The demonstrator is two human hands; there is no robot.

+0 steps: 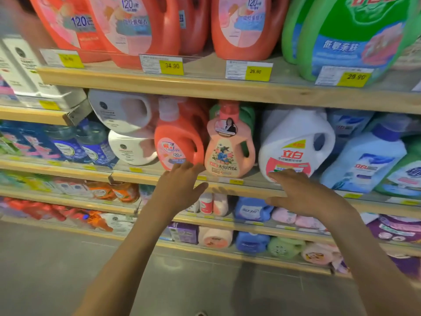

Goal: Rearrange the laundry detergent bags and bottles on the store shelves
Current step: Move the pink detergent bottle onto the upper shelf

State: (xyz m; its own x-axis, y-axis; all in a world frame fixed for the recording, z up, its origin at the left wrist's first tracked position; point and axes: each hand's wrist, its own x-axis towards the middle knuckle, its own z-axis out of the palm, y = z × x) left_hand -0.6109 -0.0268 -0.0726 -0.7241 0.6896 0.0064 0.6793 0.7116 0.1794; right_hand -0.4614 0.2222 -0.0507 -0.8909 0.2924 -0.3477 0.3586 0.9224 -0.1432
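The store shelves [227, 87] stand full: big jugs on top, mixed bottles on the middle shelf [250, 182], and soft detergent bags [215, 238] on the lower rows.

The step in hand looks like the start of a reshuffle on the middle shelf, a reach with nothing lifted yet. The white bottle [293, 133] leans, while the red bottle [180, 137] and the peach bottle [229, 153] stand just beside each other at the front edge.

Next, each hand probably needs a firm grasp on a handle or body before anything slides.

The right hand [305, 195] holds nothing, and its fingers [276, 175] are straight and loosely spread, with the tips on the white bottle's lower label. The left hand [180, 188] is also empty. Its fingers [186, 166] are wide apart, with the tips at the foot of the red bottle; I cannot tell whether they touch it
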